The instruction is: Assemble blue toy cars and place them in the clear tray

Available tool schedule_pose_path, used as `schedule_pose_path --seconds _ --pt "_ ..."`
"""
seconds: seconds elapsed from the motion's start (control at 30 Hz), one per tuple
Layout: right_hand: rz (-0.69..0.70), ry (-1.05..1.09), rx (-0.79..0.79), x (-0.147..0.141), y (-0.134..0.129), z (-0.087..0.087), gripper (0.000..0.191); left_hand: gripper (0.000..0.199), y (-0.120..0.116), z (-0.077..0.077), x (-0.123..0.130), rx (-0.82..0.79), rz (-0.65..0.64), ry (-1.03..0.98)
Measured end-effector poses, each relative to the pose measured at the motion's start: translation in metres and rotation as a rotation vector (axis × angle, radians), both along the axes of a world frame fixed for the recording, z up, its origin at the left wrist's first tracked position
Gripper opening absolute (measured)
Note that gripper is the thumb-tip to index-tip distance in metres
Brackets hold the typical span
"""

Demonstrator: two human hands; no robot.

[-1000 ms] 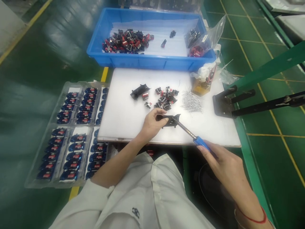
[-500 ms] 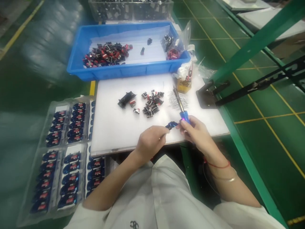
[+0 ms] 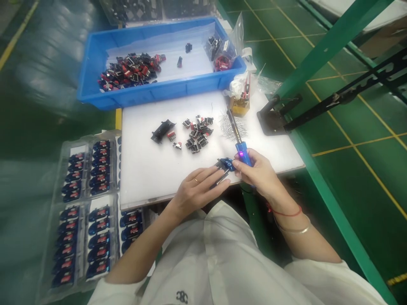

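Note:
My right hand (image 3: 256,171) is closed around the blue handle of a soldering iron (image 3: 243,153), which has a small lit purple display. Its metal shaft points up and away over the table. My left hand (image 3: 199,186) has its fingers straightened around a glossy blue and black plastic part (image 3: 227,164), gripping its near end. The part's blue end touches my right thumb. Much of it is hidden by the fingers. Beyond the hands sit a pile of small metal-and-black components (image 3: 199,134), a black curved piece (image 3: 163,131) and a heap of thin silver wires (image 3: 233,127).
A blue bin (image 3: 159,91) with red and black components stands at the table's back. A yellow container (image 3: 240,106) is at its right corner. Clear trays (image 3: 83,203) of blue parts lie on the left. A green post (image 3: 337,46) and black bracket (image 3: 273,120) stand right.
My left fingers have gone from a bent pinch to a straighter hold, and more of the blue part shows. The view has shifted slightly. The soldering iron stays in my right hand.

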State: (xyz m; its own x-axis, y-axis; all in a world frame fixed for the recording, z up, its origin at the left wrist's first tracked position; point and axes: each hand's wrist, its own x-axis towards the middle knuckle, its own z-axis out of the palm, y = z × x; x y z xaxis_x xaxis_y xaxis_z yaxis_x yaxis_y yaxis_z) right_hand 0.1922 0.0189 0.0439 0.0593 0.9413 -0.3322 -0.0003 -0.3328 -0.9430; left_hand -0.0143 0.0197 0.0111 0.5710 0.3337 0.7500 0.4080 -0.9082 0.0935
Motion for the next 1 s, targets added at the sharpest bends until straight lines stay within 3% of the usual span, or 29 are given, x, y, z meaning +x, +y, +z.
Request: schedule_pose_path --seconds 0.1,0.17,0.27,0.37,0.47,0.63,0.83,1.0 --pt "-0.029 0.048 0.026 -0.002 -0.002 -0.004 0.054 0.049 -0.003 -0.010 -0.007 -0.222 0.107 -0.144" --pt "-0.053 0.063 0.034 -0.005 -0.003 -0.007 0.055 0.061 -0.006 -0.015 -0.009 -0.544 0.159 -0.282" --pt "-0.074 0.036 0.041 -0.008 -0.005 -0.012 0.053 0.060 -0.011 -0.015 -0.006 -1.145 0.138 -0.475" --pt "-0.056 -0.049 0.072 -0.011 -0.008 -0.017 0.048 0.056 -0.011 -0.011 0.000 -1.485 0.061 -0.682" --pt "-0.038 -0.170 0.129 -0.012 -0.007 -0.021 0.039 0.055 -0.008 -0.008 0.000 -1.542 0.052 -0.816" --pt "-0.077 -0.450 0.227 -0.013 0.011 -0.025 0.029 0.047 -0.009 -0.008 -0.019 -1.509 0.114 -0.805" --pt "0.077 -0.564 0.223 -0.031 0.041 -0.026 0.028 0.044 -0.018 -0.012 -0.049 -1.498 0.168 -0.733" --pt "0.181 -0.689 0.382 -0.051 0.056 -0.033 0.017 0.047 -0.025 -0.016 -0.061 -1.507 0.217 -0.747"
